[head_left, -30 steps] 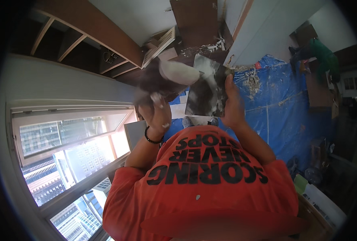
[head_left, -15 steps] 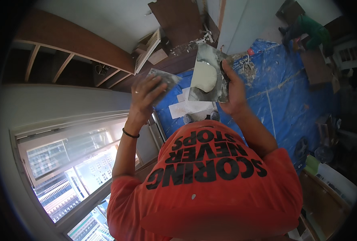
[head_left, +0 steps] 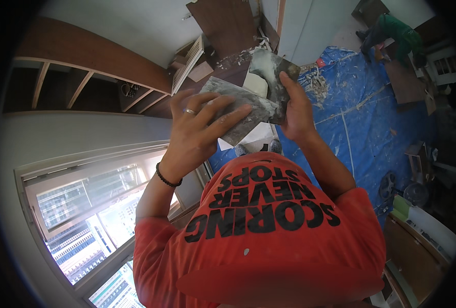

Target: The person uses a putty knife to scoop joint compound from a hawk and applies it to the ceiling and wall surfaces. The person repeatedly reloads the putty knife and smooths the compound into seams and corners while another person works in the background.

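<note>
My left hand (head_left: pixel 197 126) grips a rectangular metal plastering trowel (head_left: pixel 258 112), its fingers laid over the smeared grey face. The handle of this trowel is hidden. In my right hand (head_left: pixel 299 114) is a flat rectangular putty board (head_left: pixel 270 61), dark with whitish smears, the thumb over its right edge. A lump of off-white putty (head_left: pixel 257 86) lies on the board. The left trowel overlaps the board's lower left part and covers some of the putty; the exact contact between them is hard to see.
Blue plastic sheeting (head_left: pixel 335 138) with debris (head_left: pixel 315 87) covers the floor. Wooden shelving (head_left: pixel 84 56) runs along the left, above a window (head_left: pixel 89 205). Loose boards (head_left: pixel 223 28) lean at the far wall. A person in green (head_left: pixel 400 36) bends over at the far right.
My left hand has brought its trowel rightward over the board, covering part of the putty. The right hand's board has shifted slightly and tilted. The person in green has moved a little.
</note>
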Demonstrator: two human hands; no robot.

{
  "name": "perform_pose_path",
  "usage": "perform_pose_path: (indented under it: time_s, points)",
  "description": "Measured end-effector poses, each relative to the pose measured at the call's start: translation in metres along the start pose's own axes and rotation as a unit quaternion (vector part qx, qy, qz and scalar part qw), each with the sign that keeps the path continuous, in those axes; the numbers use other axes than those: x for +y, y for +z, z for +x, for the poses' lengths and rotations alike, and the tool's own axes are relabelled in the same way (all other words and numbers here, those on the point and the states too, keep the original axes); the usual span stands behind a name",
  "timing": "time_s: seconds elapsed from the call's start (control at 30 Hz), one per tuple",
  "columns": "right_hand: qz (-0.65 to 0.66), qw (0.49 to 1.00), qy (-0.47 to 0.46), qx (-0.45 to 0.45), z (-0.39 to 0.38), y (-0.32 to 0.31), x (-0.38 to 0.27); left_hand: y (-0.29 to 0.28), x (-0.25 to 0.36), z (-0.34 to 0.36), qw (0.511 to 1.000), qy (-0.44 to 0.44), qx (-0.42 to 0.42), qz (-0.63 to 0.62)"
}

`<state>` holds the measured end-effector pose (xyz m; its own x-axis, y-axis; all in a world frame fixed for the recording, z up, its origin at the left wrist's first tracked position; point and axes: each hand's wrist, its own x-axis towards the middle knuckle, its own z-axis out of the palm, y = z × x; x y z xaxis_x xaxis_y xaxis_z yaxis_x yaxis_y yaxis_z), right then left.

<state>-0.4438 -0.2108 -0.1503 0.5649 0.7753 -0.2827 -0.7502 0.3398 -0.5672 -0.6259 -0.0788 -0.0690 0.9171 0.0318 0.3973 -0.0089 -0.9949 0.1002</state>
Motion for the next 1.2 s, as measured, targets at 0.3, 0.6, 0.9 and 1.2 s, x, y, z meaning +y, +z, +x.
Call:
perform_pose_path:
  time_s: [0.3,0.6,0.9,1.2]
  points:
    - [-0.139,0.978,-0.134,0.083,0.008,0.021,-0.019,0.028,-0.01,-0.009,0.999,-0.011,0.038,-0.024]
    - [0.022,0.976,-0.211,0.049,0.024,0.03,-0.067,0.085,-0.02,-0.024,0.409,-0.275,0.381,-0.782]
    - [0.017,0.996,-0.074,-0.051,0.07,-0.008,-0.012,-0.158,-0.026,-0.077,0.555,-0.023,0.722,-0.412]
    - [-0.062,0.988,0.092,-0.109,0.101,0.044,0.067,-0.443,0.132,-0.188,0.454,0.063,0.741,0.491]
